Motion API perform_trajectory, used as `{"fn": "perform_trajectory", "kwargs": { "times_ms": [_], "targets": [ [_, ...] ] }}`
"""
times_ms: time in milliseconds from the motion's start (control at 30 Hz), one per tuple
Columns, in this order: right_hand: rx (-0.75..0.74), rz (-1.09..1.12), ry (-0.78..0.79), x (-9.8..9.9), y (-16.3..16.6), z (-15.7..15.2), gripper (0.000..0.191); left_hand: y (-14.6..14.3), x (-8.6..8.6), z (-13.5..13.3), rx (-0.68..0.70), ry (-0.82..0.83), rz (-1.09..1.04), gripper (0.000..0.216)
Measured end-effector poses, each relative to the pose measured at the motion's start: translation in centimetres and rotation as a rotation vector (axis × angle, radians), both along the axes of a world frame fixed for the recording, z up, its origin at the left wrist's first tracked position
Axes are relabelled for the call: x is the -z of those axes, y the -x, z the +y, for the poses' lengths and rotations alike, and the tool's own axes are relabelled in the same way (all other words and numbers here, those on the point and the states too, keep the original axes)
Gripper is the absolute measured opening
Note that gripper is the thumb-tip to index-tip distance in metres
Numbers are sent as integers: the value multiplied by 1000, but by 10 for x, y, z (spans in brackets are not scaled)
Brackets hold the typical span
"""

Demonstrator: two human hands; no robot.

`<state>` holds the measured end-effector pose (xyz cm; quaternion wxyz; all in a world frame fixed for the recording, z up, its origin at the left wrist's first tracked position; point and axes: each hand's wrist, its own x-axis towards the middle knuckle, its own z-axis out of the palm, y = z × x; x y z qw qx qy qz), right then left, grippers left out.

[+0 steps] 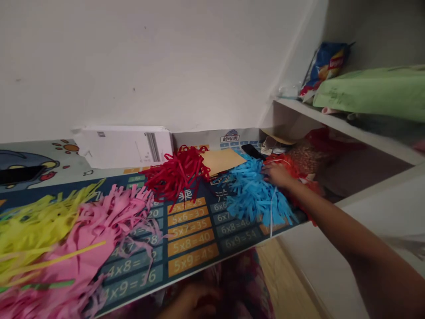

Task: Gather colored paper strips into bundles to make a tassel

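My right hand (278,175) reaches in from the right, at the border between a bundle of blue fringed strips (255,190) and an orange-red fringed bundle (286,163). Its fingers are bent and close together; what they grip is hidden among the strips. A thin white strip (271,212) hangs over the blue bundle toward the table edge. Below that edge, in shadow, my left hand (199,301) is low over patterned clothing, its fingers dim and blurred. Dark red fringe (181,173) lies left of a tan paper sheet (223,161).
Pink fringe (96,230) and yellow fringe (43,221) cover the left of the table mat (192,237), which is printed with multiplication sums. A white box (126,146) leans on the wall. At right, a shelf (352,133) holds a chip bag (327,66) and a green package (372,91).
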<state>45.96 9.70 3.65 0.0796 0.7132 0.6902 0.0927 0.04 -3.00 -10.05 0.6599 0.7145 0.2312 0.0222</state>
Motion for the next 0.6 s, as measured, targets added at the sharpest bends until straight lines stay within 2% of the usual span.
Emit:
{"fn": "perform_trajectory", "kwargs": {
  "times_ms": [67,167,400,500,600],
  "targets": [
    [-26,47,-9,9,-3,6,13,11,-4,1,-20,-24,-54,40],
    [-58,131,-15,9,-17,15,19,16,-18,4,20,-67,-156,39],
    [-59,422,-78,5,-38,30,12,9,-62,7,28,-74,-111,33],
    [-54,539,-130,-7,-43,34,11,4,-76,9,32,-77,-105,31],
    [-17,608,-305,-32,-48,37,18,1,-96,16,42,-142,-126,29]
  ]
}}
